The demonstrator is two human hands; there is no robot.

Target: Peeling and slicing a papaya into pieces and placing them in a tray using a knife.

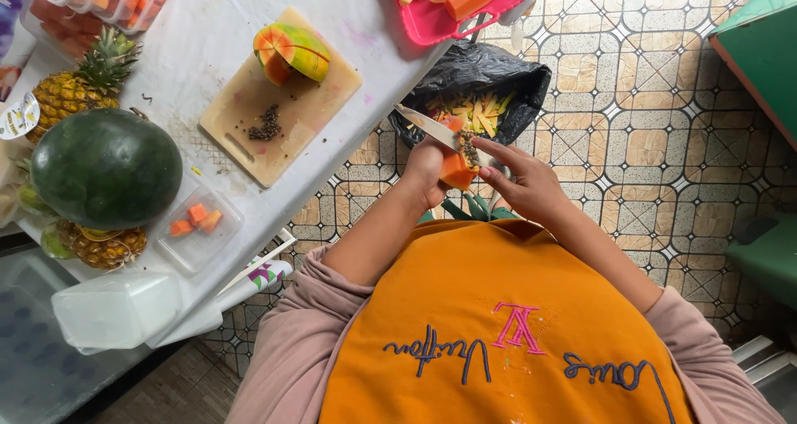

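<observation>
Head cam, looking straight down. The left hand [427, 171] is curled around a wedge of papaya [457, 168], orange flesh up, with a patch of dark seeds on top. The right hand [531, 185] seems to have the knife [432, 128]; the handle is hidden, so I can't really see that grip, but the fingers are bent and the index finger sits just by the seeds. The blade lies across the wedge and its tip points left and far. All of this is off the table, above a black bag [490, 69] on the tiled floor that has yellowish peel strips lying in it.

Left of the hands is the white table [207, 34]. On it sits a wooden cutting board [249, 125] with a half-cut papaya [292, 52], green, yellow and orange skin, and a little heap of dark seeds [266, 126] near the middle of the board. Further left there's a big dark green watermelon [106, 168], a pineapple [79, 88] beyond it and another one tucked just under its near side. A clear tray [199, 225] holding a few orange fruit chunks is just right of the watermelon. At the far edge a pink tray [440, 21] carries long papaya slices.
</observation>
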